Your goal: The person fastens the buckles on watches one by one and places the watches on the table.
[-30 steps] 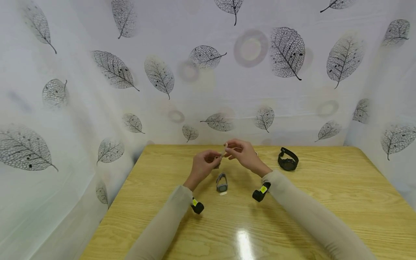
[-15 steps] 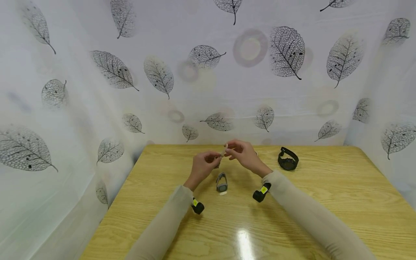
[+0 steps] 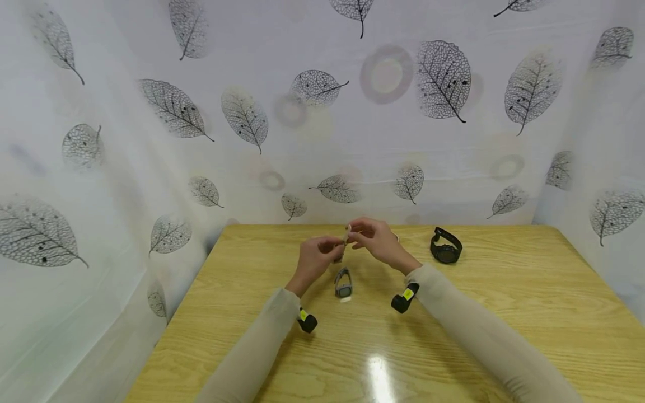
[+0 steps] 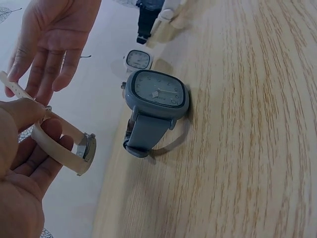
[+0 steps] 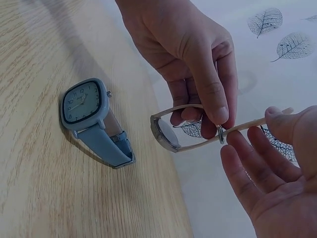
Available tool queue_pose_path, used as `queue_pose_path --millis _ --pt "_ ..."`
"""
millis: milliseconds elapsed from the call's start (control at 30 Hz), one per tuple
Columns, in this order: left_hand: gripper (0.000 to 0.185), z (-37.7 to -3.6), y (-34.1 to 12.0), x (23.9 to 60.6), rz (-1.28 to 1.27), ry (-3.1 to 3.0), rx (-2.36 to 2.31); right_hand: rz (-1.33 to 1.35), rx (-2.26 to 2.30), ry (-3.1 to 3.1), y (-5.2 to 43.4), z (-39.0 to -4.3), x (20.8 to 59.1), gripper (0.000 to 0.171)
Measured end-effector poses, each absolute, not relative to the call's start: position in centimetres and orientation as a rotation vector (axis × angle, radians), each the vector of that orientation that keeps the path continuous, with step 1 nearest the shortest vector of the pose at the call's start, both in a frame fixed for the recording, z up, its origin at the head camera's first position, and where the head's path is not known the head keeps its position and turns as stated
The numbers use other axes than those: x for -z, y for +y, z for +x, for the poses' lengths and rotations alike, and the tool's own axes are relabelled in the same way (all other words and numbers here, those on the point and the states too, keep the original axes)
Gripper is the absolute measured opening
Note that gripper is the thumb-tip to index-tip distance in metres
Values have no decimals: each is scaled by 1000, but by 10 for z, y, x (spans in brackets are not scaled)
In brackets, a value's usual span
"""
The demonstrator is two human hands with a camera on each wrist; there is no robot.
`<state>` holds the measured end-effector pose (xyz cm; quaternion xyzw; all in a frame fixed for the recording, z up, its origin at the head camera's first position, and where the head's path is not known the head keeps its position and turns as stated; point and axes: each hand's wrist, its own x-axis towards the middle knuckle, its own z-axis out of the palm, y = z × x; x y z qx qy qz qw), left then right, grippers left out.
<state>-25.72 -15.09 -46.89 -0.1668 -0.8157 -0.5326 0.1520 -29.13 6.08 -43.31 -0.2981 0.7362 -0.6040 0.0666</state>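
Note:
A cream-strapped wristwatch (image 5: 168, 134) hangs in the air between both hands, its strap looped through the buckle. The left hand (image 3: 314, 258) pinches it at the metal buckle (image 5: 221, 134), thumb and fingers on the strap. With thumb and fingers, the right hand (image 3: 377, 240) pinches the free end of the strap (image 4: 17, 89); its remaining fingers are loosely bent. In the head view the held watch is small and partly hidden by the fingers. Below the hands, a grey-blue wristwatch (image 3: 344, 284) rests on the table with its strap closed into a loop.
A black wristwatch (image 3: 446, 247) lies on the wooden table (image 3: 252, 336) to the right. Behind the right hand is a white watch, seen in the left wrist view as a white watch face (image 4: 138, 59). A small pale strip (image 3: 345, 299) lies before the grey-blue watch. Leaf-patterned cloth (image 3: 272, 168) hangs behind.
Both hands stay almost in place, with a slight shift of the fingers at the strap and buckle. The watches on the table have not moved.

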Motion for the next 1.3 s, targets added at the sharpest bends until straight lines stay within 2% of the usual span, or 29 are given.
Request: queue_pose_path --millis 167,400,733,967,1300 --pt "15 -257 -151 469 -477 -2363 1508 -903 1784 2250 60 -291 434 32" --pt "32 -255 -151 467 -511 -2367 1530 -875 1798 2261 60 -290 433 29" --pt "31 -256 -149 468 -441 -2361 1549 -918 1764 2364 55 -291 436 32" --pt "22 -254 -149 466 -306 -2359 1562 -932 1714 2490 55 -289 438 28" --pt "25 -256 -148 464 -229 -2322 1677 -963 1771 2663 52 -289 440 25"
